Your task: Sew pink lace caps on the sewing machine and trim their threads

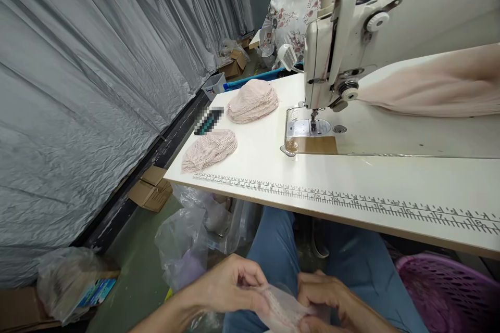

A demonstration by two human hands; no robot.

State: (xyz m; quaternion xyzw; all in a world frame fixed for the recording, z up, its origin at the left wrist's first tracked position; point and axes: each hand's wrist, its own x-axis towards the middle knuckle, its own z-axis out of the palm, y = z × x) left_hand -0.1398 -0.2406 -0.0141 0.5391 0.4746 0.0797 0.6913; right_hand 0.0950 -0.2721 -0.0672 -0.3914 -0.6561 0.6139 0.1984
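Observation:
Both my hands are low in front of my lap, below the table edge. My left hand [230,283] and my right hand [326,296] pinch the same small piece of sheer pink lace fabric [279,307] between them. On the white table [273,166] above lie two stacks of pink lace pieces, a nearer one [210,149] and a farther one [253,101]. A white sewing machine [351,47] stands at the right, its needle [313,122] over the metal plate.
A printed ruler [351,200] runs along the table's front edge. Pink cloth [429,88] lies under the machine arm. A purple basket [453,291] sits at my right, plastic bags [187,244] and cardboard boxes [150,190] on the floor left. Another person [285,15] works behind.

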